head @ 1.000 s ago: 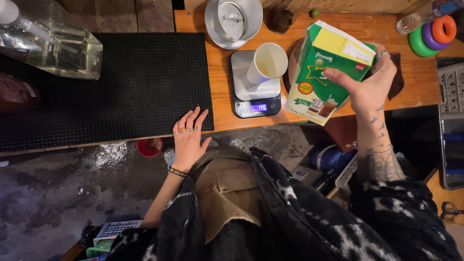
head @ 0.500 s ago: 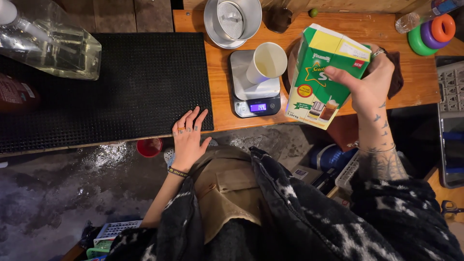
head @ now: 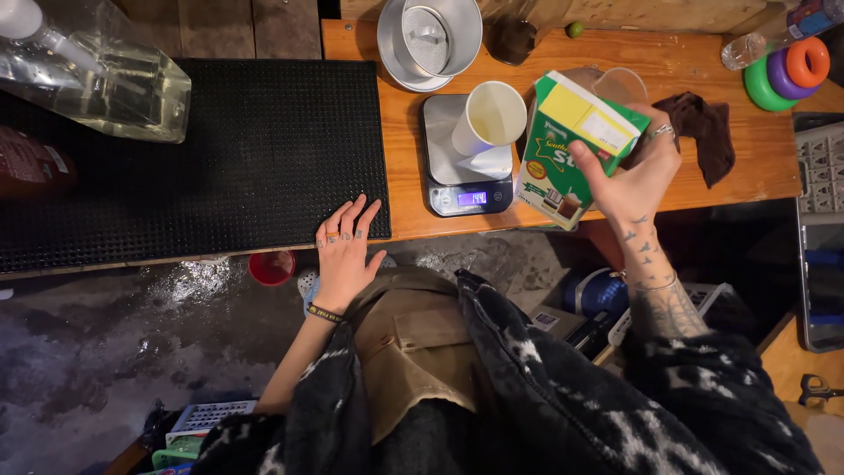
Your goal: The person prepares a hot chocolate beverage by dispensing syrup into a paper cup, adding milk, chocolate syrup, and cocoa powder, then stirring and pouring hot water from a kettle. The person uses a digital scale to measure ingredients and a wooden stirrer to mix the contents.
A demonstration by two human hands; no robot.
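the right hand (head: 637, 171) grips a green carton (head: 571, 145) upright beside the paper cup (head: 489, 119) on the scale (head: 464, 163). the left hand (head: 345, 251) rests spread at the desk (head: 677, 70) edge. pouring seems in hand; tipping it over the cup likely needs a steady wrist.

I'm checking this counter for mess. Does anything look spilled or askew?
Little stands out: the paper cup sits tilted on the scale, and a brown cloth lies crumpled by the green carton in the right hand. No spill on the counter.
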